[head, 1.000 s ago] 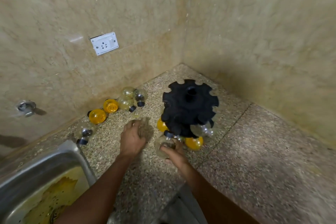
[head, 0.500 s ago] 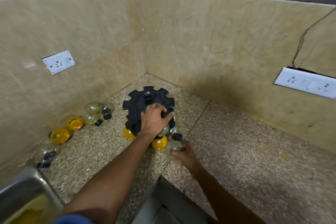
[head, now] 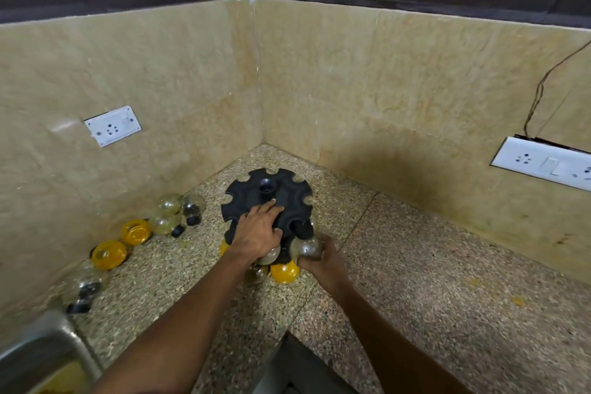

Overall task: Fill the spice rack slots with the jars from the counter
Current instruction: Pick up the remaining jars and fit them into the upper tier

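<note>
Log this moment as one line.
left hand: flat on spice rack | right hand: holds clear jar at rack edge | loose jars: left wall

Both arms come up from the bottom of the frame, bare forearms angling toward the centre. Left hand (head: 257, 231) is palm down just left of centre, fingers spread flat and pressing on what's under it, wrist a bit bent. Right hand (head: 321, 257) sits just to its lower right, slightly lower in the frame, fingers curled around a round clear jar (head: 305, 248) with the thumb side facing the other hand. The two hands are near each other, not touching.
</note>
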